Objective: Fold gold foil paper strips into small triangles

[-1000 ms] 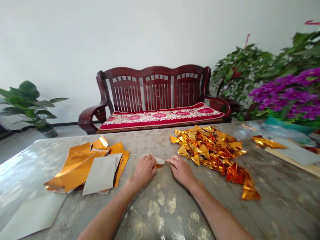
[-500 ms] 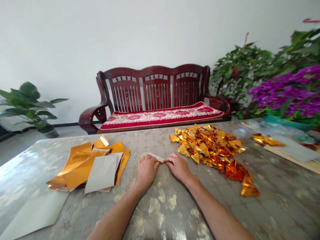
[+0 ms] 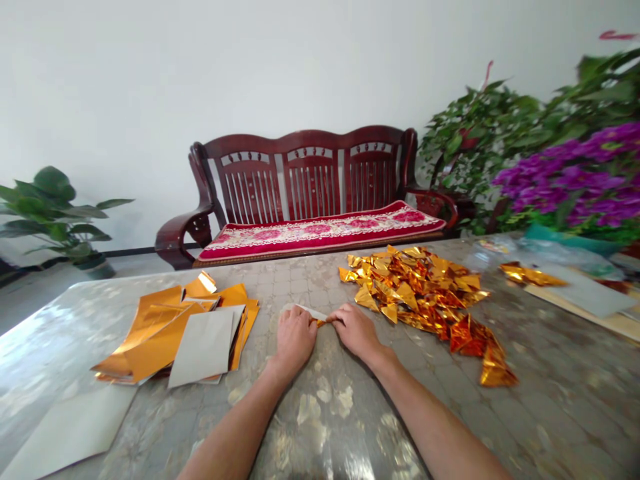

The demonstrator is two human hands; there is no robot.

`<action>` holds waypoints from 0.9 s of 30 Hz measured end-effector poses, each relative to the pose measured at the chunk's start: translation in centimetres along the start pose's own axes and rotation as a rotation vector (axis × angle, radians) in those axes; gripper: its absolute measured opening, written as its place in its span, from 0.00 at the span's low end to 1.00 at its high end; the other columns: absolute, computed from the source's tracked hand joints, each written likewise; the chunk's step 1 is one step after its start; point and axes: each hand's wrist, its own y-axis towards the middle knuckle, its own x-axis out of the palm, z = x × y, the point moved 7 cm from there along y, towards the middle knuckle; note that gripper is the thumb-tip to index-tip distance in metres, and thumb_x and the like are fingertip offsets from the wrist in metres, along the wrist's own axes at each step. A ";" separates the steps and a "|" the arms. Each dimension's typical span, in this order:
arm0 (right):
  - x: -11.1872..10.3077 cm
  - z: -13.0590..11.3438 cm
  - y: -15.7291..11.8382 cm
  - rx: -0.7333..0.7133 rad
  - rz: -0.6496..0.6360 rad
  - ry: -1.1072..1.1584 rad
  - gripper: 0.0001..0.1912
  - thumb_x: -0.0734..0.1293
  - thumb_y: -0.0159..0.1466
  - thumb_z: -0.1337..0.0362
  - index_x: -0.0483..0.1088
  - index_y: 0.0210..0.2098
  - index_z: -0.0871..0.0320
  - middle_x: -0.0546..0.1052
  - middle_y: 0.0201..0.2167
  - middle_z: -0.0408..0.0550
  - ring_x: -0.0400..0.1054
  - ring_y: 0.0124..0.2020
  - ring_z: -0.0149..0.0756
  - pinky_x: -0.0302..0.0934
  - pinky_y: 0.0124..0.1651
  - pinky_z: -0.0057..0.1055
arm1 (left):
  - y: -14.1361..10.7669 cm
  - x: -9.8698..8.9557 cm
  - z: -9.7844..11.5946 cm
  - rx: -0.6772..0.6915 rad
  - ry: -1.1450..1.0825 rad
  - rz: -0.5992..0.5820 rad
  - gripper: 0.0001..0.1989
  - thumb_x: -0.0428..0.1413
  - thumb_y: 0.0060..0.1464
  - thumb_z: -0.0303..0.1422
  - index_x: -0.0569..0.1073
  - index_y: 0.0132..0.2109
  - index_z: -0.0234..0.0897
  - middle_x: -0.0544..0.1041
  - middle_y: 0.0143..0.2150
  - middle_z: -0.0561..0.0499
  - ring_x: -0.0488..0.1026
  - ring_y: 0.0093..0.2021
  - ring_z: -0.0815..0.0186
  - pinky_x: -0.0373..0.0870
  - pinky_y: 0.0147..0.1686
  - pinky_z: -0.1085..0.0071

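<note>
Both hands meet at the middle of the table over one small sheet of gold foil paper (image 3: pixel 316 314), its pale back showing and a gold edge rolled or folded towards me. My left hand (image 3: pixel 295 331) has its fingers closed on the sheet's left part, which they mostly cover. At the right end, my right hand (image 3: pixel 354 327) pinches the paper between thumb and fingers. To the left lies a stack of gold foil sheets (image 3: pixel 150 320) with a grey-white sheet (image 3: pixel 203 343) on top. A heap of folded gold foil pieces (image 3: pixel 415 287) spreads to the right.
The table (image 3: pixel 320 413) has a glossy patterned cover. A pale sheet (image 3: pixel 70 427) lies at its near left. Plastic wrapping (image 3: pixel 570 257) and flat boards (image 3: pixel 595 297) are at the right, below purple flowers (image 3: pixel 575 177). Behind stands a wooden bench (image 3: pixel 310 180).
Both hands stay on the paper with only a slight shift of the fingers. The whole view has moved a little; the stack and heap look the same.
</note>
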 end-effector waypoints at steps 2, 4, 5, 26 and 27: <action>-0.1 -0.1 0.0 0.005 0.008 -0.002 0.13 0.62 0.67 0.66 0.78 0.41 0.48 0.76 0.42 0.44 0.68 0.46 0.34 0.57 0.44 0.28 | 0.0 0.0 0.0 0.004 0.006 0.002 0.11 0.50 0.61 0.32 0.77 0.37 0.36 0.76 0.42 0.43 0.70 0.45 0.57 0.62 0.44 0.64; -0.2 -0.2 0.0 0.014 0.007 -0.007 0.13 0.62 0.67 0.66 0.78 0.41 0.48 0.77 0.42 0.44 0.68 0.46 0.34 0.57 0.43 0.28 | 0.0 0.0 0.1 0.009 0.004 0.006 0.11 0.50 0.61 0.32 0.77 0.37 0.35 0.76 0.42 0.43 0.70 0.44 0.57 0.61 0.44 0.64; -0.2 -0.2 0.0 0.019 0.003 -0.011 0.13 0.62 0.67 0.66 0.78 0.41 0.48 0.77 0.42 0.44 0.68 0.47 0.34 0.57 0.43 0.28 | 0.0 0.0 0.1 0.009 0.002 0.008 0.10 0.51 0.60 0.32 0.77 0.37 0.35 0.76 0.42 0.43 0.70 0.44 0.57 0.61 0.44 0.64; -0.6 -0.9 -0.7 -0.075 0.042 0.016 0.17 0.60 0.66 0.70 0.79 0.42 0.46 0.77 0.41 0.42 0.69 0.45 0.33 0.58 0.44 0.26 | 0.0 0.0 -0.2 0.019 -0.111 0.033 0.08 0.54 0.57 0.33 0.73 0.30 0.37 0.74 0.37 0.48 0.68 0.41 0.61 0.61 0.42 0.67; -0.6 -1.0 -0.7 -0.081 0.035 0.005 0.17 0.60 0.66 0.70 0.79 0.42 0.45 0.77 0.40 0.42 0.69 0.44 0.33 0.58 0.44 0.26 | 0.0 0.0 -0.2 0.019 -0.109 0.033 0.08 0.54 0.57 0.33 0.73 0.30 0.37 0.74 0.37 0.48 0.68 0.40 0.61 0.61 0.42 0.67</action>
